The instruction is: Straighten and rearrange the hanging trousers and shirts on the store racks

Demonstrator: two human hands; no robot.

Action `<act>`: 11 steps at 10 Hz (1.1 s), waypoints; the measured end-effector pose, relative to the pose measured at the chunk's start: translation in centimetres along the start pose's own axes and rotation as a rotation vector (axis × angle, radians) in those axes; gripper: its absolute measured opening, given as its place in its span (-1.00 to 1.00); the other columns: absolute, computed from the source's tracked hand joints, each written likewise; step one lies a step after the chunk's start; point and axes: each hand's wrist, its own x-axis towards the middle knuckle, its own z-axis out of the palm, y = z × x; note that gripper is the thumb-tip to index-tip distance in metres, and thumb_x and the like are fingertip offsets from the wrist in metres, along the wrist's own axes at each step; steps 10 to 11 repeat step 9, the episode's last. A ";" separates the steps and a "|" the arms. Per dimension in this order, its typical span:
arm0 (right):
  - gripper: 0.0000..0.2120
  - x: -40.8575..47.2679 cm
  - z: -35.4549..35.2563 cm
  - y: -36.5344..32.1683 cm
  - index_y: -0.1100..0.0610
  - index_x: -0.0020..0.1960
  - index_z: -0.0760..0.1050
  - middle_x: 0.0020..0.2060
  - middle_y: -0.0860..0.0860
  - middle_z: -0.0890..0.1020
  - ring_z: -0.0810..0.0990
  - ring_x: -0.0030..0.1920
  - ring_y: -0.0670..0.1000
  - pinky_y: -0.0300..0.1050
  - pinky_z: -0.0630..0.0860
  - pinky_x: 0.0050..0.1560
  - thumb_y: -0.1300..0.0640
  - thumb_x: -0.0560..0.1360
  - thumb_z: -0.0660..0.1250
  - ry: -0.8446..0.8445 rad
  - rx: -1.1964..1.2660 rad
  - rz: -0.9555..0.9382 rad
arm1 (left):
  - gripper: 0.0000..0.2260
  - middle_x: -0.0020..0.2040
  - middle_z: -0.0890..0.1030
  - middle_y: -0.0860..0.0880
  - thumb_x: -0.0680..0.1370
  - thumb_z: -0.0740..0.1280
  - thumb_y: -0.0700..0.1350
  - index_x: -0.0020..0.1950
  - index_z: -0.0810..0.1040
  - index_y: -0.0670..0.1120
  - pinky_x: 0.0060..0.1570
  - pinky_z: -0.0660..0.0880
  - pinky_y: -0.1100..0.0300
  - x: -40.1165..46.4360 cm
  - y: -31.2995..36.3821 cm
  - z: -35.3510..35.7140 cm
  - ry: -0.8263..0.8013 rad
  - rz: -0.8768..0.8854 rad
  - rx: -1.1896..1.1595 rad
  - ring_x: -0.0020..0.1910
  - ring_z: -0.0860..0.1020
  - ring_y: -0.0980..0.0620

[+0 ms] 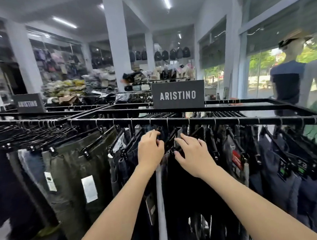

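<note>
A black metal rack rail (228, 119) runs across the view with many trousers hanging from clip hangers. Olive-green trousers (71, 167) with white tags hang at the left, dark black trousers (178, 183) in the middle, navy ones (279, 168) at the right. My left hand (150, 149) curls its fingers over the top of a dark pair's hanger in the middle. My right hand (192, 155) lies just beside it, fingers spread and bent onto the neighbouring black hanger (171, 137). The two hands are a small gap apart.
A black sign reading ARISTINO (178, 95) stands on the rack top behind the rail. A second rack (33, 127) with empty hangers is at left. A mannequin (288, 78) stands by the window at right. Pillars and stacked goods fill the back.
</note>
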 end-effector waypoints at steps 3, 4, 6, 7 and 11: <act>-0.31 1.5 4.8 -8.1 -0.03 0.45 0.37 0.47 0.01 0.38 0.33 0.46 0.03 0.15 0.22 0.43 -0.30 0.46 -0.09 -0.060 0.055 -0.165 | -0.62 0.43 0.39 -0.03 0.56 0.26 -0.12 0.39 0.45 -0.03 0.41 0.20 0.22 -3.8 -7.9 -5.7 -0.164 -0.218 -0.060 0.45 0.29 0.04; -0.30 2.2 5.8 -9.7 -0.07 0.50 0.30 0.52 -0.02 0.29 0.22 0.51 0.02 0.15 0.09 0.48 -0.28 0.47 -0.19 -0.098 0.040 -0.232 | -0.62 0.42 0.39 -0.01 0.56 0.27 -0.13 0.39 0.44 0.00 0.36 0.20 0.27 -4.4 -10.0 -7.4 -0.131 -0.257 -0.018 0.44 0.30 0.03; -0.38 2.7 6.8 -11.4 -0.06 0.50 0.28 0.53 -0.03 0.26 0.18 0.52 0.03 0.20 0.01 0.49 -0.23 0.57 -0.23 -0.177 0.004 -0.281 | -0.57 0.54 0.20 -0.02 0.58 0.28 -0.06 0.45 0.35 0.13 0.39 0.19 0.14 -4.9 -12.3 -9.6 -0.200 -0.355 0.059 0.50 0.19 -0.02; -0.53 2.9 7.0 -11.0 -0.06 0.47 0.31 0.51 -0.03 0.30 0.25 0.49 0.01 0.20 0.03 0.49 -0.18 0.64 -0.05 -0.185 0.033 -0.246 | -0.57 0.53 0.22 -0.01 0.59 0.28 -0.04 0.46 0.35 0.10 0.38 0.17 0.20 -4.5 -11.7 -9.6 -0.235 -0.322 0.035 0.50 0.20 0.04; -0.59 5.0 3.5 -7.2 -0.01 0.41 0.43 0.36 -0.08 0.50 0.45 0.33 -0.06 -0.09 0.28 0.37 -0.13 0.64 0.10 -0.091 0.522 -0.024 | -0.59 0.42 0.40 0.08 0.60 0.26 -0.04 0.46 0.36 0.04 0.28 0.20 0.32 -1.2 -7.9 -8.4 -0.224 -0.201 -0.089 0.41 0.34 0.11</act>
